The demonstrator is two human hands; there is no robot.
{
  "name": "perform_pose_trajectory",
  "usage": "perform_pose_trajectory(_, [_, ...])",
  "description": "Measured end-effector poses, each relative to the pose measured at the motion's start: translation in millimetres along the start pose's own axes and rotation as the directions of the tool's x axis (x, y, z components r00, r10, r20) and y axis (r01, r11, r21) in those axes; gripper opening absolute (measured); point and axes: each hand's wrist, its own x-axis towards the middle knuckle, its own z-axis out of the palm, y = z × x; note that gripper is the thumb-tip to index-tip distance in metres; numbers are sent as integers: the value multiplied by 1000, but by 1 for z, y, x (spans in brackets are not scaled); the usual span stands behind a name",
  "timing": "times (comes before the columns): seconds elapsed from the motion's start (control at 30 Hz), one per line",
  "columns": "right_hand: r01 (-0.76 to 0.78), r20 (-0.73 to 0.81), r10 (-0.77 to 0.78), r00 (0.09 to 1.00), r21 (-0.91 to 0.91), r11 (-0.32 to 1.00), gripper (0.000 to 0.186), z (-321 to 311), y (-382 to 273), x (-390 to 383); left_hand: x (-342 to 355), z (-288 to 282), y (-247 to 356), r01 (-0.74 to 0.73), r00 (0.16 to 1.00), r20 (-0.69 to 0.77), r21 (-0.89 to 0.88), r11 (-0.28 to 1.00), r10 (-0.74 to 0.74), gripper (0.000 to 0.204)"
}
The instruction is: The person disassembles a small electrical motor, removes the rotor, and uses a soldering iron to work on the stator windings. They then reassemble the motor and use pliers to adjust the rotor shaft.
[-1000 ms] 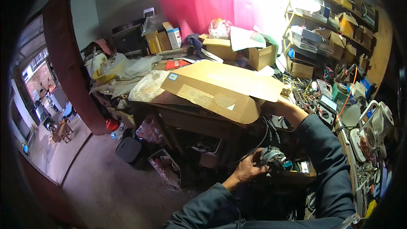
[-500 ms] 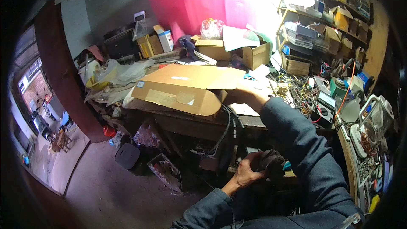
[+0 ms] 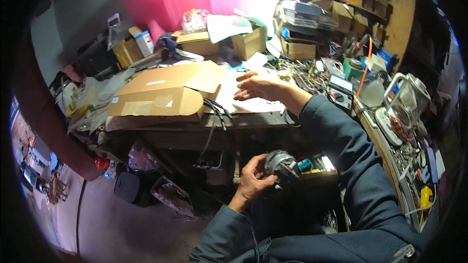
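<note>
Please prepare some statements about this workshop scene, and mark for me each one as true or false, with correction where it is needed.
1. The left hand holds a round metal part. True.
2. The right hand grips a screwdriver. False: it is open, with nothing visible in it.
3. A cardboard box lies on the workbench, to the left of the right hand. True.
4. The meter is on the floor. False: it is on the cluttered surface to the right of the right hand.
5. A pink sheet hangs behind the workbench. True.
</note>
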Motion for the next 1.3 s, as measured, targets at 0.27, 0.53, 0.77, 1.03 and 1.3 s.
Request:
perform_pose_trajectory(0.27, [182,-6,-182,983,63,981,36,-13,27,-145,1,-10,-4,-170,979,-149,-218,961,140,77])
perform_pose_trajectory(0.53, [-10,-423,-147,894,-346,938,36,3,152,-203,12,-29,-22,-253,946,-297,-421,871,131,55])
perform_pose_trajectory(0.77, [-190,-354,-171,920,-781,595,64,47,175,-158,35,-6,3,-360,914,-234,-95,928,331,62])
perform_pose_trajectory(1.03, [-324,-380,-8,925,-800,505,77,72,171,-145,29,-3,1,-334,935,-218,-274,902,279,64])
perform_pose_trajectory(1.3, [-366,-486,-50,873,-718,592,74,40,140,-168,22,1,14,-348,929,-209,-202,915,307,70])
